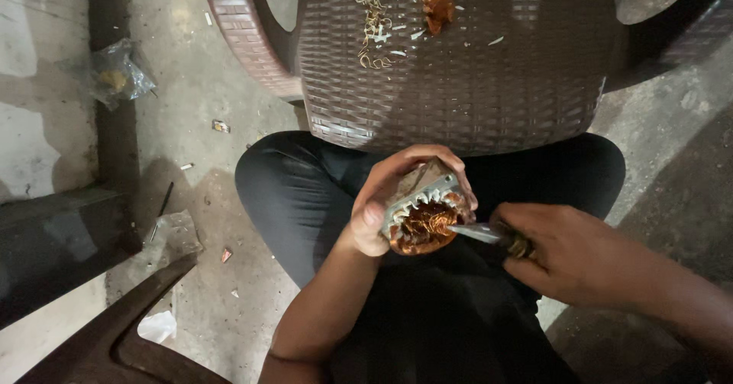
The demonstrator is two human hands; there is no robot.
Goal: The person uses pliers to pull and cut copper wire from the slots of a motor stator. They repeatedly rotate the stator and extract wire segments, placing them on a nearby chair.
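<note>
My left hand (385,193) grips a small motor stator (422,212), a toothed metal ring packed with tangled copper wire, held over my lap. My right hand (569,250) holds a metal-bladed tool (477,233) by its handle. The blade tip touches the copper winding at the stator's right side. Both hands sit above my dark trousers.
A brown woven plastic chair (458,71) stands just ahead, its seat strewn with copper wire scraps (437,4) and small bent clips (372,25). A second chair's arm (122,330) lies at lower left. A crumpled plastic bag (118,75) rests on the concrete floor.
</note>
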